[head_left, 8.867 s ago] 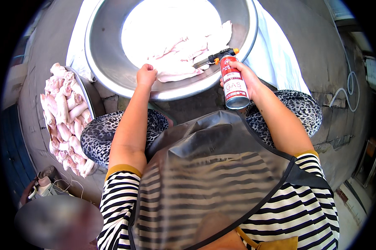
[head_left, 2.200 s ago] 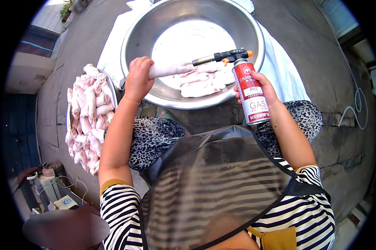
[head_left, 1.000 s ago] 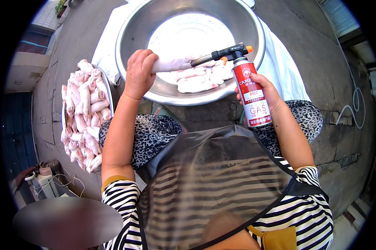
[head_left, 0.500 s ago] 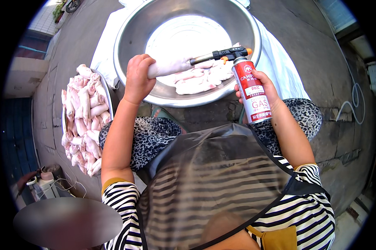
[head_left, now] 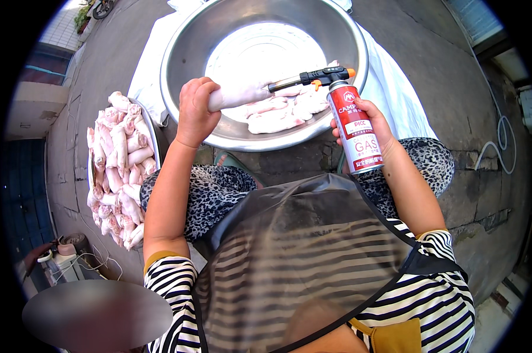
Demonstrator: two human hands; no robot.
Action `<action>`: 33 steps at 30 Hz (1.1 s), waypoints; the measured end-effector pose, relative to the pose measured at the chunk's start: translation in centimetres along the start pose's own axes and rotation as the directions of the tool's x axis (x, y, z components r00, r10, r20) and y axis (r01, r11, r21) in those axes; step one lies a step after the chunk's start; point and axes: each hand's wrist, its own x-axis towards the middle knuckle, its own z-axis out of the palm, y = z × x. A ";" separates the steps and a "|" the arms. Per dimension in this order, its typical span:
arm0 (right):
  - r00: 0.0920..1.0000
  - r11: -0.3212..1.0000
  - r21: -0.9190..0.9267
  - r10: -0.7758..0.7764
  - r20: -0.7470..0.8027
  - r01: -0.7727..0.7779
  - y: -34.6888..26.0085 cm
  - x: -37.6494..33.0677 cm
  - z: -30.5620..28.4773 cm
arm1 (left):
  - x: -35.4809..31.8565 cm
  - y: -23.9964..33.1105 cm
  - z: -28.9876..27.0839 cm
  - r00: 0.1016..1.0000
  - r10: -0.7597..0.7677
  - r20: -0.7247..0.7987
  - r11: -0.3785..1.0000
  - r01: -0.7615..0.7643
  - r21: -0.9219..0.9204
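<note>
My left hand (head_left: 196,110) is closed round one end of a pale pig's trotter (head_left: 237,97), holding it level over the near part of a wide metal basin (head_left: 186,70). In my right hand (head_left: 372,125) is a gas torch (head_left: 358,130), a red and white canister with a black burner head and orange knob. The torch's metal nozzle points left and meets the trotter's far end; whether it touches I cannot tell. No flame is visible. Beneath, several trotters (head_left: 277,120) lie together on the basin's near right floor.
Left of my knee, a metal tray (head_left: 154,136) is heaped with many pale trotters (head_left: 121,147). White cloth (head_left: 395,88) lies under the basin. A pale hose (head_left: 504,144) coils on the paving at right. Cords and a container (head_left: 65,265) stand at lower left.
Almost nothing differs. The torch canister has shifted very slightly up and left; both hands keep their grips and the trotter stays in place.
</note>
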 end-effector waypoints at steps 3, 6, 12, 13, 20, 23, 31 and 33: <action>1.000 1.000 0.006 -0.001 0.011 0.001 0.0 0.0 0.2 | -0.1 0.0 0.0 1.000 -0.004 -0.005 1.000 0.004 0.005; 1.000 1.000 0.002 0.002 0.003 -0.002 0.0 0.1 0.0 | -0.1 0.0 0.0 1.000 -0.008 -0.007 1.000 0.008 0.017; 1.000 1.000 -0.019 -0.020 0.000 0.020 0.1 0.1 0.2 | -0.1 0.0 0.0 1.000 -0.015 -0.004 0.999 0.015 0.037; 1.000 1.000 -0.018 -0.021 -0.002 0.021 0.1 0.0 0.2 | -0.1 0.0 0.0 1.000 -0.016 0.000 0.999 0.016 0.037; 1.000 1.000 -0.015 -0.013 0.022 0.013 0.0 -0.2 0.5 | -0.2 0.1 -0.2 1.000 -0.015 0.001 0.999 0.015 0.043; 1.000 1.000 -0.021 -0.016 0.027 0.016 0.0 -0.1 0.4 | -0.1 0.2 -0.2 1.000 -0.007 -0.010 0.999 0.007 0.046; 0.999 0.999 -0.026 -0.024 0.030 0.025 0.0 -0.1 0.4 | -0.1 0.3 -0.3 1.000 -0.003 -0.018 0.998 0.004 0.059; 0.999 0.999 -0.024 -0.023 0.030 0.024 0.0 -0.1 0.4 | -0.1 0.3 -0.4 1.000 -0.002 -0.022 0.999 0.003 0.054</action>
